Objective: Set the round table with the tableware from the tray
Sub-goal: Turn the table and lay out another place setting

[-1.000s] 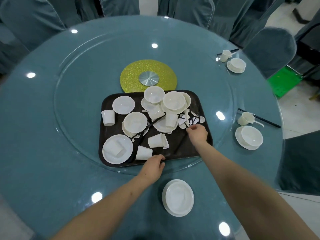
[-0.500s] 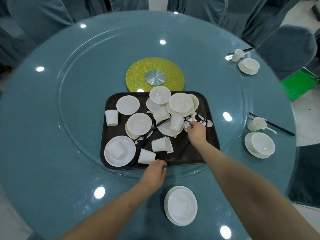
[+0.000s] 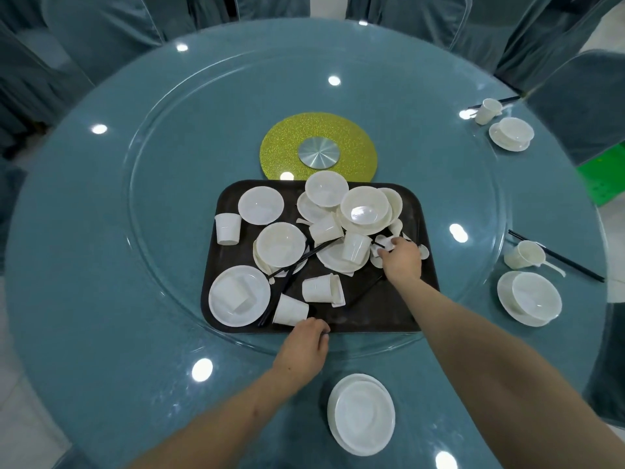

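Fingers (image 3: 389, 250) of the right hand (image 3: 402, 262) curl down into a small heap of white spoons (image 3: 385, 243) near the right side of the tray (image 3: 392, 309); they seem to pinch one of the spoons, though the hand hides the grip itself. The left hand (image 3: 302, 346) rests at the tray's near edge, its fingers bent over the rim beside a tipped white cup (image 3: 290, 310); I cannot tell whether they grasp the rim or only lie on it.

That tray is dark brown, rectangular with rounded corners, matte and slightly scuffed. It sits on a clear glass turntable (image 3: 162, 231) over the round, glossy teal tabletop (image 3: 67, 299). Smooth white tableware crowds it: shallow round plates, deeper bowls such as the stacked bowl (image 3: 364, 206) at the back, tapered cups lying on their sides, and thin black chopsticks (image 3: 304, 257) slanting across the middle.

A glittery yellow-green disc (image 3: 351, 143) with a brushed metal hub lies behind the tray. Near the body, a stack of white plates (image 3: 362, 414) rests on the tabletop. To the right, a bowl on a plate (image 3: 531, 297) is laid with a handled cup (image 3: 524, 254) and black chopsticks, and a similar setting (image 3: 511, 133) lies farther round the edge.
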The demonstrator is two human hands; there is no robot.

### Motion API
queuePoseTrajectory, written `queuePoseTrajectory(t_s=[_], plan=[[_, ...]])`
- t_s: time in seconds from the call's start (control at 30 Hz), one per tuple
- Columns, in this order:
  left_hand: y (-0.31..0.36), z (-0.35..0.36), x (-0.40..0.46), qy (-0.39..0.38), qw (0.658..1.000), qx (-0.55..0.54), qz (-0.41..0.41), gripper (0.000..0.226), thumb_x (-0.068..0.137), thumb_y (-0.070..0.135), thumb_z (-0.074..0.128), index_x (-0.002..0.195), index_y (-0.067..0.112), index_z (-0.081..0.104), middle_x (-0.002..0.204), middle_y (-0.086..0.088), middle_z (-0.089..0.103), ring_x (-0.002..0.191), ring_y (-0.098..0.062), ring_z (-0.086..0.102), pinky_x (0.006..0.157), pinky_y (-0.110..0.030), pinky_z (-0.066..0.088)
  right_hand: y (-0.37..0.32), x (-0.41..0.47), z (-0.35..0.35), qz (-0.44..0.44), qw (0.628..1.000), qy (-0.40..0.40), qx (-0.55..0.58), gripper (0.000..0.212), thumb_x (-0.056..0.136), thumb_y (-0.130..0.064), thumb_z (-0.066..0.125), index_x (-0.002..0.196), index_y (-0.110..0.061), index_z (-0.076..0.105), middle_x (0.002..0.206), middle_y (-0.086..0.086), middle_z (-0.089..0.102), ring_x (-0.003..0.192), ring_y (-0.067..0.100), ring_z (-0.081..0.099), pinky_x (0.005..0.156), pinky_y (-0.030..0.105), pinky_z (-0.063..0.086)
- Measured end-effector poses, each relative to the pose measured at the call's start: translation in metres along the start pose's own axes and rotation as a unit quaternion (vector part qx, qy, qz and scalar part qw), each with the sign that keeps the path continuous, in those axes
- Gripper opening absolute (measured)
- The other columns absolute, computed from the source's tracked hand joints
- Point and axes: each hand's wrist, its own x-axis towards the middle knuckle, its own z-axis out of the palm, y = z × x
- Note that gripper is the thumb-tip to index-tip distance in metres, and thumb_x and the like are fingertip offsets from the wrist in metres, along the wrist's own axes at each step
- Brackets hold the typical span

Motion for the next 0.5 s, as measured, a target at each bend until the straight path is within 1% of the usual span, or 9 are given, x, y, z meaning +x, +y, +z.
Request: queuePoseTrajectory(t_s=[0.1, 0.2, 0.37, 0.5], plan=[[-0.004, -0.001, -0.003, 0.002, 1.000, 0.000, 0.002, 0.023, 0.098, 0.026, 0.044, 0.114, 0.022, 0.060, 0.107, 0.007, 0.058, 0.103, -0.010, 0.051, 0.089, -0.030, 0.048, -0.002, -0.001, 0.001, 0.005, 1.000, -0.010, -0.025, 0.052, 0.090, -0.036, 0.070, 0.138, -0.019, 0.056, 0.134, 0.013, 0.057, 0.116, 0.034, 0.060, 0.086, 0.045, 0.053], [-0.006, -0.002, -0.003, 0.005, 1.000, -0.002, 0.004, 0.023, 0.097, 0.025, 0.045, 0.113, 0.021, 0.061, 0.107, 0.006, 0.058, 0.103, -0.011, 0.052, 0.090, -0.030, 0.047, -0.004, 0.000, 0.001, 0.004, 0.999, -0.015, -0.041, 0.060, 0.090, -0.040, 0.071, 0.143, -0.024, 0.050, 0.137, 0.011, 0.053, 0.120, 0.034, 0.056, 0.087, 0.050, 0.054], [-0.009, -0.003, -0.004, 0.014, 1.000, 0.006, 0.006, 0.023, 0.097, 0.026, 0.046, 0.114, 0.020, 0.061, 0.106, 0.006, 0.056, 0.104, -0.011, 0.051, 0.089, -0.030, 0.047, -0.006, -0.001, 0.001, -0.002, 0.998, -0.037, -0.052, 0.069, 0.087, -0.040, 0.073, 0.147, -0.027, 0.042, 0.136, 0.014, 0.049, 0.124, 0.036, 0.052, 0.088, 0.049, 0.051], [-0.012, -0.004, -0.007, 0.020, 1.000, 0.012, 0.008, 0.023, 0.098, 0.026, 0.046, 0.114, 0.020, 0.061, 0.106, 0.006, 0.055, 0.104, -0.010, 0.050, 0.089, -0.028, 0.046, -0.005, -0.006, 0.004, 0.006, 0.998, -0.033, -0.047, 0.065, 0.086, -0.032, 0.076, 0.142, -0.020, 0.046, 0.135, 0.015, 0.047, 0.121, 0.036, 0.053, 0.085, 0.046, 0.048]])
